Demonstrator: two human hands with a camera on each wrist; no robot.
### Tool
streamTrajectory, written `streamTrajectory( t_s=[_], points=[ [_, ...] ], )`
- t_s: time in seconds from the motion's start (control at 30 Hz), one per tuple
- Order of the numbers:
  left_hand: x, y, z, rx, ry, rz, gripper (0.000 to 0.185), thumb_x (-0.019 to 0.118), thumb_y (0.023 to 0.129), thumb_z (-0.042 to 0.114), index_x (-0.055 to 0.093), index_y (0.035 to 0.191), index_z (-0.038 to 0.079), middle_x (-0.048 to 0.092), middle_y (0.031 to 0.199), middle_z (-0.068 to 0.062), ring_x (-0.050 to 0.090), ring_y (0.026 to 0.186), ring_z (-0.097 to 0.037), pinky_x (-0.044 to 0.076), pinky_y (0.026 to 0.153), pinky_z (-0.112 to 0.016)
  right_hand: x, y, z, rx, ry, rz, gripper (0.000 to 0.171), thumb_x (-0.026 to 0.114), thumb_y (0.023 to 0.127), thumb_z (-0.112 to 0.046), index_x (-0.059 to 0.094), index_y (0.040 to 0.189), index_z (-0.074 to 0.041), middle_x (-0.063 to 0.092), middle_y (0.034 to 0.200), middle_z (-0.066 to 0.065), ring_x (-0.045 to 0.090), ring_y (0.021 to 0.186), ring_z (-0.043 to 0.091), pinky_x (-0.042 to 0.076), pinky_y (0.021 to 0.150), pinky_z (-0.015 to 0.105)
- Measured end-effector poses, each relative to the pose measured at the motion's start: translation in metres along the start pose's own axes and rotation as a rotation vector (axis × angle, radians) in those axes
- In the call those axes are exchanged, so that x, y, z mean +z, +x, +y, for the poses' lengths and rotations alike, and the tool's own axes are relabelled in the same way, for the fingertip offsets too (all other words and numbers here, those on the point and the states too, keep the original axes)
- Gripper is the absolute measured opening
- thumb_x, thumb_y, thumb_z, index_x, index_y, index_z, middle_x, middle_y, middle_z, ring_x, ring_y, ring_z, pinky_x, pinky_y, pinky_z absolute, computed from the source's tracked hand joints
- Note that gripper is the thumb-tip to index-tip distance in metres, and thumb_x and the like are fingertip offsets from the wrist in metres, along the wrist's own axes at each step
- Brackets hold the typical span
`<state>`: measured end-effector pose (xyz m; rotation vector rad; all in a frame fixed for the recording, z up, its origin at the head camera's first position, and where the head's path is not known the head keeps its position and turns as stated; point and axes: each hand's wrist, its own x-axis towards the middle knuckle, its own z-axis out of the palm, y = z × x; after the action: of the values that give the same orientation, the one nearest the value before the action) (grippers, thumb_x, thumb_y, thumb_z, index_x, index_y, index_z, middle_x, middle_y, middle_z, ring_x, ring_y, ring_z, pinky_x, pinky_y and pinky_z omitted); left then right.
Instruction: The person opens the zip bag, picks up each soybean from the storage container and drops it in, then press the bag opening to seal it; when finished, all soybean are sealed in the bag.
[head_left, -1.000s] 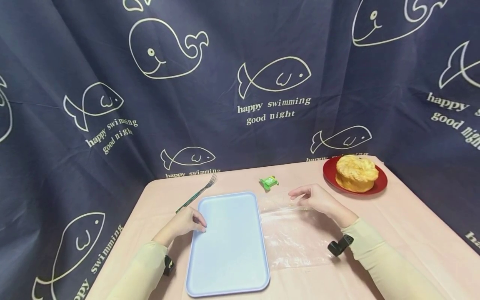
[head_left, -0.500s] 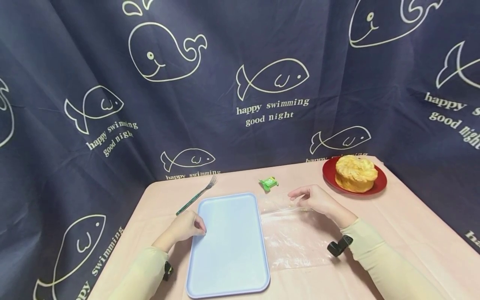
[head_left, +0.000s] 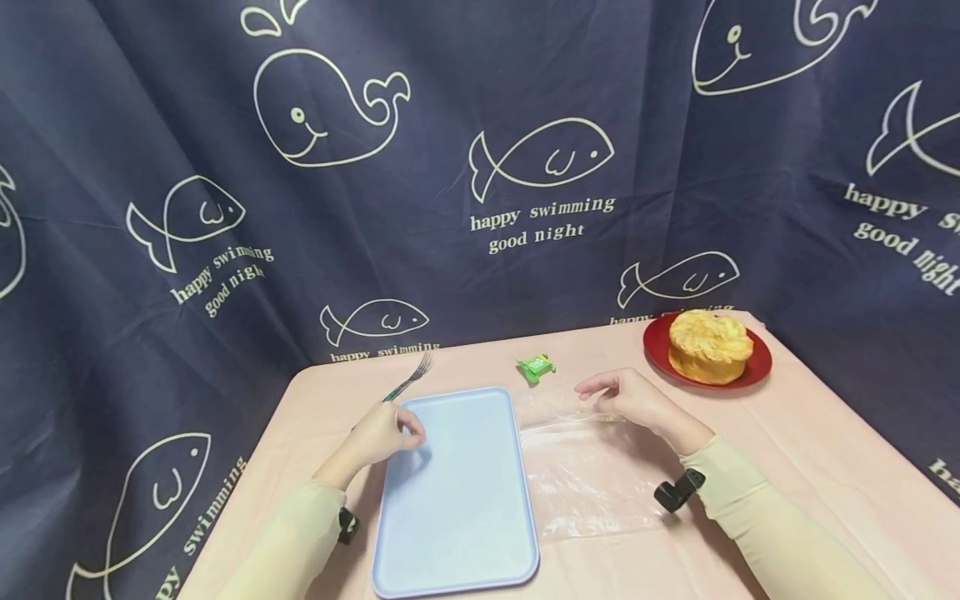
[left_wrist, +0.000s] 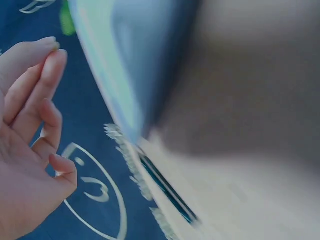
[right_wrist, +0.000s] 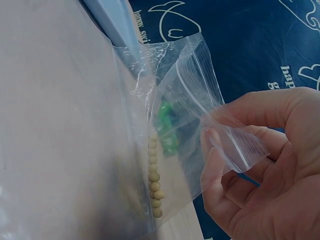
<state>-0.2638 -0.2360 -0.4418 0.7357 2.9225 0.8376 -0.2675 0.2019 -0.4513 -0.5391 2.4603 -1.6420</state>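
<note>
The right hand point(head_left: 630, 400) pinched the open top edge of a clear bag point(head_left: 592, 479) between thumb and fingers. In the right wrist view the fingers point(right_wrist: 215, 165) held the zip strip of the bag point(right_wrist: 170, 125) up, so its mouth stood a little open. A short row of small tan beads point(right_wrist: 155, 185) lay inside, near the fold. The rest of the bag lay flat on the pink table point(head_left: 825, 450), at about 3 o'clock from the tray point(head_left: 457, 492) and just beside it.

The left hand point(head_left: 382, 435) sat at the tray's left rim, up near the 10 o'clock corner. Its fingers point(left_wrist: 37, 107) were loosely curled and held nothing in the left wrist view. Whether they touched the rim I could not tell.

A fork point(head_left: 408, 382) lay at 11 o'clock from the tray, close behind the left hand. A small green clip point(head_left: 536, 367) lay at 1 o'clock from it. A bun point(head_left: 708, 346) sat on a red plate point(head_left: 757, 367) far off at 2 o'clock.

By my guess the work had only begun. The bag was open and held, but the tray had nothing on it, and the bun, fork and clip looked untouched
</note>
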Motion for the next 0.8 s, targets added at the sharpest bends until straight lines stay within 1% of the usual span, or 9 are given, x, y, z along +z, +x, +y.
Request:
streamTrajectory(
  t_s=[0.13, 0.23, 0.3, 0.4, 0.47, 0.57, 0.63, 0.7, 0.8],
  points=[
    [0.0, 0.024, 0.032, 0.052, -0.094, 0.058, 0.006, 0.082, 0.084, 0.013, 0.079, 0.083, 0.019, 0.074, 0.087, 0.01, 0.056, 0.073, -0.012, 0.047, 0.064, -0.028, 0.0, 0.0, -0.002, -0.005, -0.002, -0.002, 0.038, 0.061, 0.082, 0.011, 0.066, 0.12, 0.014, 0.069, 0.111, 0.03, 0.061, 0.071, 0.021, 0.051, 0.056, 0.028],
    [0.007, 0.045, 0.057, 0.099, -0.106, 0.105, 0.003, 0.083, 0.085, 0.018, 0.081, 0.085, 0.018, 0.074, 0.087, 0.012, 0.057, 0.074, -0.01, 0.047, 0.064, -0.027, 0.0, 0.001, -0.002, -0.002, -0.015, 0.001, 0.038, 0.061, 0.082, 0.011, 0.066, 0.12, 0.013, 0.07, 0.111, 0.029, 0.061, 0.072, 0.02, 0.052, 0.057, 0.029],
    [0.016, 0.06, 0.071, 0.137, -0.119, 0.124, 0.004, 0.084, 0.085, 0.02, 0.081, 0.086, 0.017, 0.073, 0.085, 0.013, 0.056, 0.072, -0.008, 0.046, 0.063, -0.026, 0.0, 0.002, -0.002, 0.001, -0.027, 0.004, 0.038, 0.061, 0.082, 0.011, 0.067, 0.12, 0.013, 0.07, 0.111, 0.029, 0.061, 0.072, 0.018, 0.052, 0.057, 0.029],
    [0.033, 0.082, 0.091, 0.188, -0.154, 0.125, 0.005, 0.083, 0.085, 0.019, 0.081, 0.087, 0.015, 0.074, 0.082, 0.013, 0.055, 0.068, -0.006, 0.046, 0.062, -0.025, -0.001, 0.002, -0.001, -0.011, -0.043, 0.004, 0.038, 0.061, 0.082, 0.012, 0.066, 0.12, 0.014, 0.07, 0.11, 0.029, 0.061, 0.071, 0.018, 0.052, 0.057, 0.029],
    [0.044, 0.095, 0.103, 0.203, -0.19, 0.129, 0.005, 0.083, 0.085, 0.018, 0.081, 0.087, 0.014, 0.074, 0.081, 0.012, 0.054, 0.067, -0.005, 0.045, 0.062, -0.024, -0.002, 0.003, 0.0, -0.024, -0.048, -0.001, 0.039, 0.061, 0.082, 0.013, 0.066, 0.12, 0.014, 0.07, 0.109, 0.029, 0.061, 0.07, 0.017, 0.051, 0.056, 0.028],
    [0.061, 0.109, 0.117, 0.202, -0.217, 0.158, 0.003, 0.083, 0.086, 0.017, 0.082, 0.085, 0.014, 0.074, 0.079, 0.012, 0.052, 0.065, -0.004, 0.044, 0.06, -0.022, -0.002, 0.003, 0.001, -0.041, -0.047, -0.007, 0.039, 0.06, 0.08, 0.014, 0.066, 0.119, 0.014, 0.07, 0.108, 0.029, 0.061, 0.069, 0.017, 0.049, 0.056, 0.026],
    [0.071, 0.115, 0.125, 0.188, -0.207, 0.181, 0.003, 0.084, 0.085, 0.018, 0.082, 0.084, 0.016, 0.074, 0.078, 0.012, 0.052, 0.063, -0.004, 0.044, 0.059, -0.021, -0.002, 0.003, 0.001, -0.054, -0.043, -0.014, 0.04, 0.06, 0.08, 0.013, 0.066, 0.119, 0.014, 0.071, 0.108, 0.028, 0.062, 0.07, 0.018, 0.049, 0.056, 0.027],
    [0.079, 0.119, 0.131, 0.176, -0.166, 0.193, 0.004, 0.084, 0.085, 0.018, 0.082, 0.082, 0.017, 0.073, 0.077, 0.013, 0.054, 0.064, -0.003, 0.045, 0.06, -0.021, -0.002, 0.003, 0.001, -0.063, -0.043, -0.015, 0.04, 0.06, 0.079, 0.013, 0.066, 0.119, 0.014, 0.071, 0.107, 0.028, 0.062, 0.071, 0.018, 0.049, 0.056, 0.027],
    [0.088, 0.122, 0.14, 0.17, -0.053, 0.209, 0.004, 0.085, 0.084, 0.021, 0.082, 0.081, 0.02, 0.074, 0.077, 0.015, 0.062, 0.068, -0.007, 0.048, 0.071, -0.025, -0.002, 0.002, 0.002, -0.059, -0.043, -0.004, 0.04, 0.059, 0.079, 0.014, 0.066, 0.118, 0.014, 0.071, 0.107, 0.028, 0.063, 0.073, 0.018, 0.049, 0.058, 0.027]
  ],
)
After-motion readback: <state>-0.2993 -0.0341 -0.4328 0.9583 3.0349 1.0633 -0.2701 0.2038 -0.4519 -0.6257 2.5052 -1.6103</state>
